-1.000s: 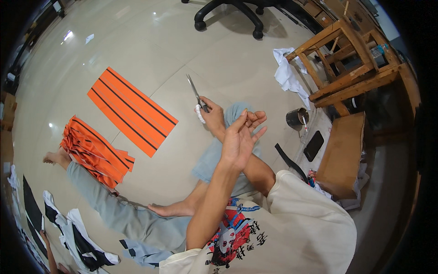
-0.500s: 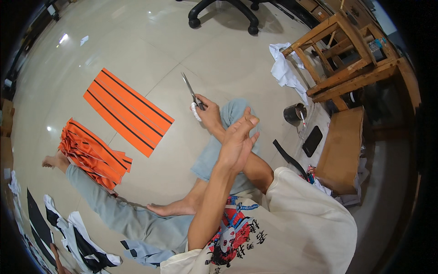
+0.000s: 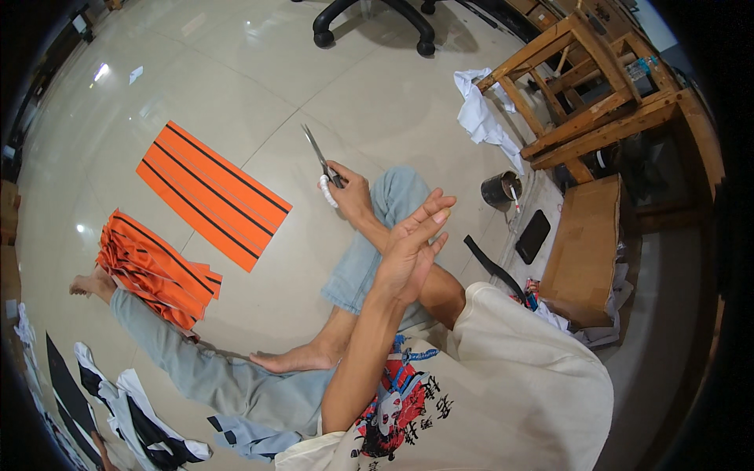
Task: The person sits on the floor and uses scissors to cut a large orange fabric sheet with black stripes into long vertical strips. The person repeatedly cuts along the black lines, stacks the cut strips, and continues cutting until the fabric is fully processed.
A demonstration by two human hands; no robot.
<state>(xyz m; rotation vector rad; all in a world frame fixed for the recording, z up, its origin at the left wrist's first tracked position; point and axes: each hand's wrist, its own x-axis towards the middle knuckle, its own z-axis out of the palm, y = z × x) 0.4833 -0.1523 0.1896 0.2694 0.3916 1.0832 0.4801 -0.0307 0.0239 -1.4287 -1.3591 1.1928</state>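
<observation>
My forearms cross over my bent knee. My right hand (image 3: 350,194), reaching out to the left from beneath the other arm, grips scissors (image 3: 317,154) with white wrapping on one handle loop; the blades point up and away. My left hand (image 3: 411,250) lies over my right forearm, its fingers stretched out and nothing in it. On the floor to the left is a flat orange fabric panel (image 3: 214,195) with black stripes. Nearer, a crumpled heap of the same orange striped fabric (image 3: 157,263) rests against my outstretched leg. Neither hand touches the fabric.
At right stand a cardboard box (image 3: 583,243), a black phone (image 3: 533,237), a dark cup (image 3: 499,191) and a wooden stool (image 3: 585,94) with white cloth (image 3: 479,118). A black strip (image 3: 493,267) lies nearby. Black and white cloth pieces (image 3: 133,420) and another person's arm (image 3: 100,449) show lower left.
The view has shifted slightly, moving the whole scene a little to the left. My left hand's fingers have spread and straightened somewhat. The scissors stay in my right hand.
</observation>
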